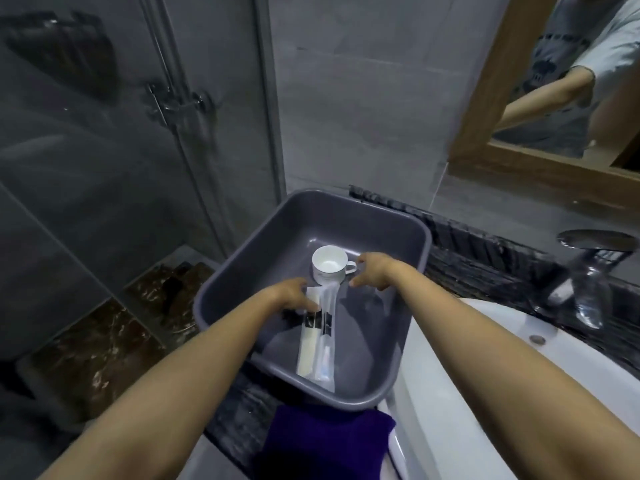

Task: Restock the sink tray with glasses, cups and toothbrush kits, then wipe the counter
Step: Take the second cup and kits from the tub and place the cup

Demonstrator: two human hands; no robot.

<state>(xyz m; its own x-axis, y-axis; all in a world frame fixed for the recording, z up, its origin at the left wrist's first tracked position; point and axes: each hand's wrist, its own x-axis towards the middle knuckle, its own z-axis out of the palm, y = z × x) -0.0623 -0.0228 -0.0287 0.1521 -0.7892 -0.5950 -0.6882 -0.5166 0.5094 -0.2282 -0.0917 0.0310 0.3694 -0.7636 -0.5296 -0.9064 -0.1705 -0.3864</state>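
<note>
A grey plastic tray (242, 271) stands on the dark counter left of the basin. Inside it sits a white cup (327, 263) with its handle to the right. Two clear-wrapped toothbrush kits (317, 344) lie lengthwise in the tray's middle. My left hand (294, 294) reaches into the tray and pinches the far end of the kits. My right hand (375, 271) hovers just right of the cup, fingers loosely curled, holding nothing that I can see.
A purple cloth (325, 441) lies on the counter's near edge below the tray. The white basin (485, 375) and a chrome tap (588, 271) are to the right. A glass shower screen (104, 168) stands on the left, and a wood-framed mirror (519, 150) hangs at the upper right.
</note>
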